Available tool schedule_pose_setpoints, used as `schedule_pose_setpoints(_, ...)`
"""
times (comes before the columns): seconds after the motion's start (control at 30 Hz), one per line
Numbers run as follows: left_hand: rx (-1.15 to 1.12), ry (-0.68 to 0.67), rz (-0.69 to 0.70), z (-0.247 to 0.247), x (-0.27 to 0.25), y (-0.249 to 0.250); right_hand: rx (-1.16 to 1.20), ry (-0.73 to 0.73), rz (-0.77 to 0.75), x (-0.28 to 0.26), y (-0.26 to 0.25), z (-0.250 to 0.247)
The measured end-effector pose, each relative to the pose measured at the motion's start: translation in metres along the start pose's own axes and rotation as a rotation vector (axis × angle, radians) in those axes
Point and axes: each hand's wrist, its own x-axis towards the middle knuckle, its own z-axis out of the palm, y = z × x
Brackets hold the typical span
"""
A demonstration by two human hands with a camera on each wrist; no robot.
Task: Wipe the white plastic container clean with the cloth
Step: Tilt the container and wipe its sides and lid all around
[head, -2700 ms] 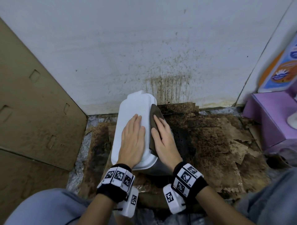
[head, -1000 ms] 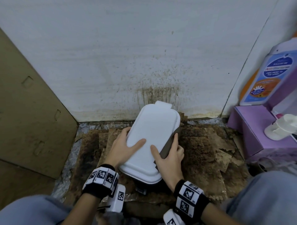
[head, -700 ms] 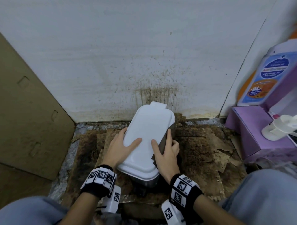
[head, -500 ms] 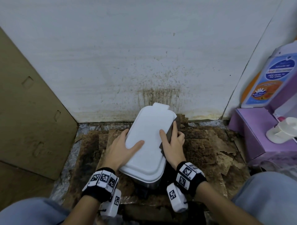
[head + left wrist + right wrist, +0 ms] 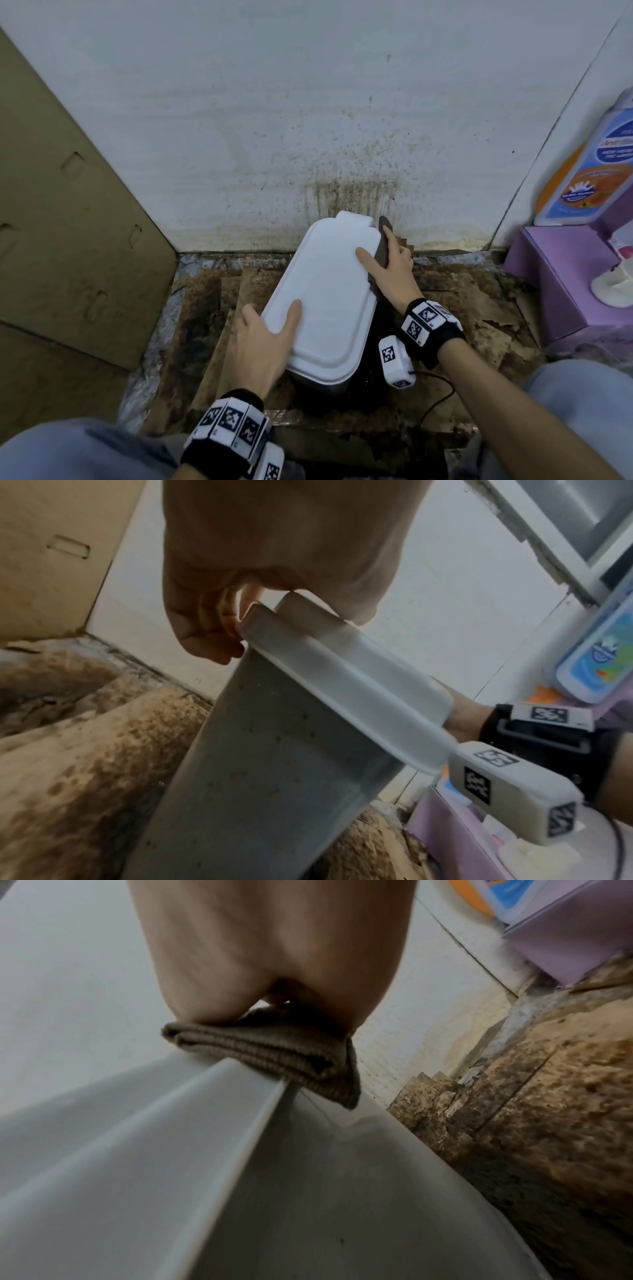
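Several stained cardboard sheets [image 5: 445,308] — floor | spattered white wall [image 5: 274,120] — behind

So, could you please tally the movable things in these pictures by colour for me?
White: 2 – the container, the pump dispenser
Brown: 2 – the cloth, the cardboard sheet
Purple: 1 – the box
Blue and orange: 1 – the bottle
Total: 6
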Motion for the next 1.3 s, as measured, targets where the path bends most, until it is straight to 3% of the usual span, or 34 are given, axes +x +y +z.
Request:
schedule_pose_setpoints(0.2, -0.196, -0.002, 0.004, 0.001, -0.009, -0.004, 0.042, 0.009, -0.021, 0.003, 0.002, -0.003)
schedule_pose_setpoints(0.4, -0.355, -0.109, 0.052, -0.008, -0.001, -0.005, 0.142, 0.045, -0.028, -0.006, 0.004, -0.002)
schedule_pose_setpoints(0.67, -0.335, -0.147, 0.145, -0.034, 0.038, -0.006, 0.259, 0.383, 0.031, -0.047, 0.007, 0.014)
schedule_pose_setpoints(0.83, -0.338, -0.151, 0.128, -0.037, 0.054, 0.001, 0.245, 0.562, 0.095, -0.062, 0.01, 0.031)
schedule_pose_setpoints(1.13, -0.387, -0.079, 0.127, -0.019, 0.048, -0.005, 0.236, 0.551, 0.105, -0.06, 0.018, 0.029)
schedule_pose_setpoints(1.3, -0.37, -0.069, 0.117, -0.015, 0.043, -0.01, 0.224, 0.497, 0.093, -0.042, 0.016, 0.004)
